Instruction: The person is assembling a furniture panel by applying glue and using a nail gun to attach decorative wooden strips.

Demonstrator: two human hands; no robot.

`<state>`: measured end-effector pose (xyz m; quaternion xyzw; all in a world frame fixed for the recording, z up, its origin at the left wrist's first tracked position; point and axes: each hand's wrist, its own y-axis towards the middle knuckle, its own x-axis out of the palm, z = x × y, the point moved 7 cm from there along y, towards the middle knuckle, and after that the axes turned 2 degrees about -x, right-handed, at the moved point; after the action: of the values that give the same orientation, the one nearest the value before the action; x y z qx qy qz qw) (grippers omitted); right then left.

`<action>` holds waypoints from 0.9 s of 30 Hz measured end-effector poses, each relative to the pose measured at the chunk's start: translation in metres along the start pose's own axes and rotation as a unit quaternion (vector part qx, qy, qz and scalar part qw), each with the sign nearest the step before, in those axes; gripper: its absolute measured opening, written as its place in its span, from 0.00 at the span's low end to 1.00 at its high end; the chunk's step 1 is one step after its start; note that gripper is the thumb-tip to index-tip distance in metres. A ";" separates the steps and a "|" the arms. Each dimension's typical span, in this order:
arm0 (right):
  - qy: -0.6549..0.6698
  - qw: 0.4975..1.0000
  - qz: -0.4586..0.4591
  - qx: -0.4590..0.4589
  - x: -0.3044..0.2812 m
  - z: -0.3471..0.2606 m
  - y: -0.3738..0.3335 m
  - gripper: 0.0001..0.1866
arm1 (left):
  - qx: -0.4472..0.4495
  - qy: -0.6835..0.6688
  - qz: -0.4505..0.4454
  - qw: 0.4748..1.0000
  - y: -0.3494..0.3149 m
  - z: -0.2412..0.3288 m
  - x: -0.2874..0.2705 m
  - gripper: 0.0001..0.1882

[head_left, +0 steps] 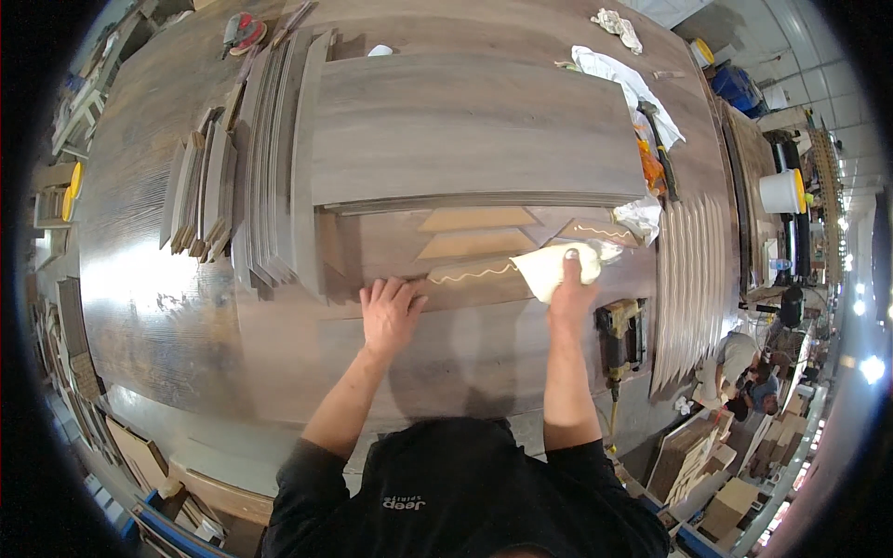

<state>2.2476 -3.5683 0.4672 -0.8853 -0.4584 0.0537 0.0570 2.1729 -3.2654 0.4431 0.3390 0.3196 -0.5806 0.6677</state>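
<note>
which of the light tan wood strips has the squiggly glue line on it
The lowest strip, running between the left hand and the right hand, which holds a pale squeeze bag. The two tan strips above it are bare.

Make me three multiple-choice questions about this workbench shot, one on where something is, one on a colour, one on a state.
1. Where does the left hand rest?
A. flat on the wood strip
B. on the nail gun
C. on the white bucket

2. What colour is the glue bag in the right hand?
A. blue
B. cream
C. red

3. What state is the wood strip in?
A. bare
B. carrying a wavy glue line
C. wrapped in cloth

Answers: 1 A, palm down on its left end; 2 B, pale cream; 3 B, a squiggle runs along it.
</note>
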 end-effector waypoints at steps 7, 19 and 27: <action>-0.153 0.978 -0.130 -0.054 0.062 0.011 -0.018 0.15 | -0.001 -0.014 0.016 1.000 0.000 0.000 0.008 0.13; -0.228 0.936 -0.194 -0.184 0.118 0.010 -0.038 0.23 | -0.049 -0.034 0.012 0.998 -0.001 -0.004 -0.002 0.23; -0.258 0.940 -0.140 -0.172 0.097 0.001 -0.018 0.23 | -0.040 -0.062 0.008 0.997 -0.001 -0.007 0.001 0.25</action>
<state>2.2884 -3.4784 0.4647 -0.7643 -0.5788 0.1918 -0.2098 2.1718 -3.2605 0.4387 0.2776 0.2975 -0.5816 0.7044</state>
